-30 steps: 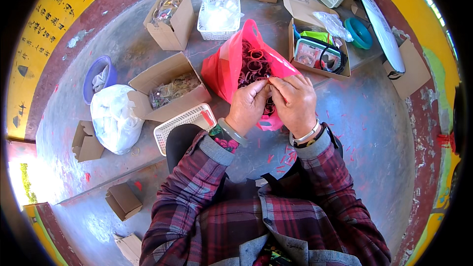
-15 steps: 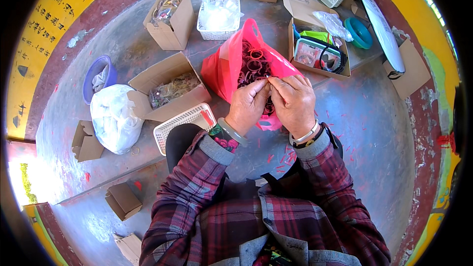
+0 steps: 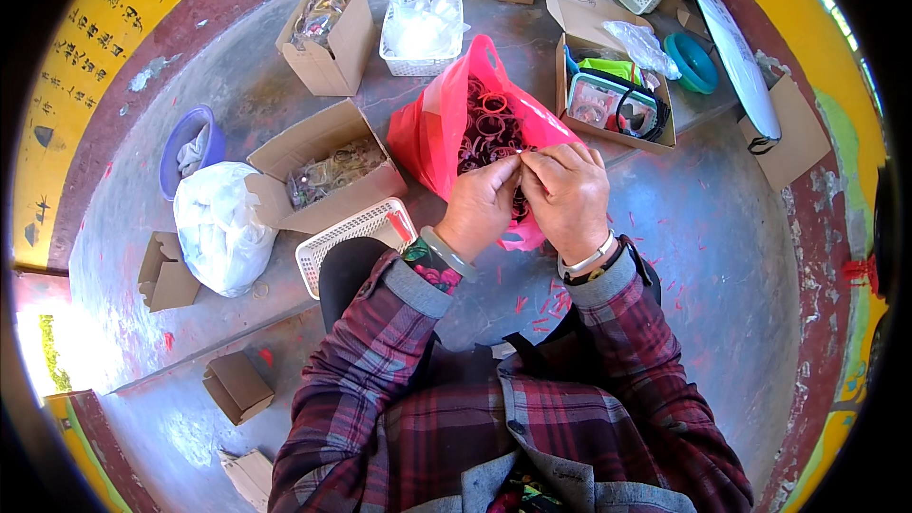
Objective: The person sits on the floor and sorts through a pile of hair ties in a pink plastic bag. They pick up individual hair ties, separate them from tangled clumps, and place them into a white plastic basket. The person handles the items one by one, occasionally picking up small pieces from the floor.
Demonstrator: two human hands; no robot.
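Fingertips point(image 3: 501, 168) of my left hand point(image 3: 478, 204) and right hand point(image 3: 573, 195) pressed together, on what I couldn't tell; just beyond, a pink plastic bag point(image 3: 425, 133) of dark rings point(image 3: 488, 125) gaped, presumably for easy reach.

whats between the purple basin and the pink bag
In the head view, an open cardboard box with clear packets in it sits between the purple basin and the pink bag.

Our open pink bag point(image 3: 426, 138) of dark rings point(image 3: 483, 141)
We see it near twelve o'clock, mouth spread, rings heaped inside; one orange-red ring point(image 3: 494, 96) lies on top, toward the heap's twelve o'clock.
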